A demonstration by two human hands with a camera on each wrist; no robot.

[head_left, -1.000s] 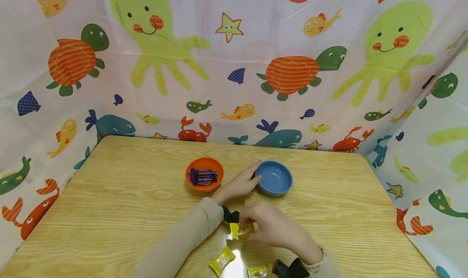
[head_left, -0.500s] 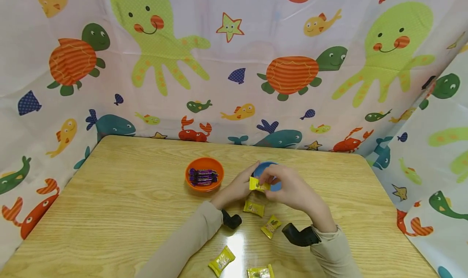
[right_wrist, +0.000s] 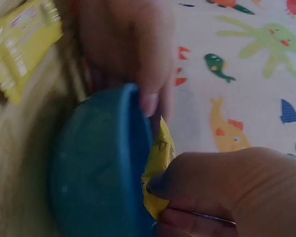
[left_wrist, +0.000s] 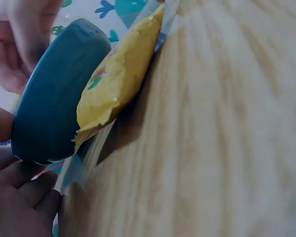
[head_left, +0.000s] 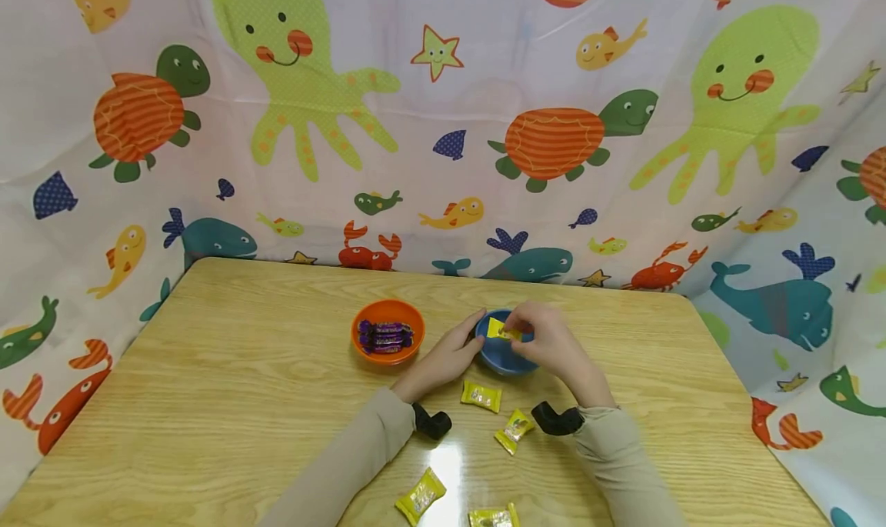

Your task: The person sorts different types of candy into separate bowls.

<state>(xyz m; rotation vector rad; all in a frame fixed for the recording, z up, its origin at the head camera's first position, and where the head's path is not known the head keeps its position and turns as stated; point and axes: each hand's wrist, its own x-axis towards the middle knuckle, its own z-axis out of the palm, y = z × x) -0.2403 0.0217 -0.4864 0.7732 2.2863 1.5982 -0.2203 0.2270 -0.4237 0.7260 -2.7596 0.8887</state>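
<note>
My left hand (head_left: 444, 358) holds the left side of a small blue bowl (head_left: 504, 361), thumb at the rim and fingers against the outer wall in the left wrist view. Over the bowl's opening, my right hand (head_left: 559, 351) pinches a yellow wrapped candy (head_left: 500, 329) between thumb and fingers. The right wrist view has this candy (right_wrist: 158, 170) at the bowl's rim. Just in front of the bowl lies another yellow candy (head_left: 481, 395), with one more yellow candy (head_left: 514, 431) near the right wrist. The bowl's inside is mostly hidden by my right hand.
An orange bowl (head_left: 388, 309) with several purple-wrapped candies (head_left: 385, 336) stands left of the blue one. Nearer the front of the wooden table (head_left: 228, 388) lie a yellow candy (head_left: 421, 496) and another yellow candy (head_left: 494, 516). A patterned curtain (head_left: 443, 111) rises behind the table.
My right hand picked up a yellow candy from the table and carried it up to the blue bowl. The bowl has shifted slightly left with my left hand on it.
</note>
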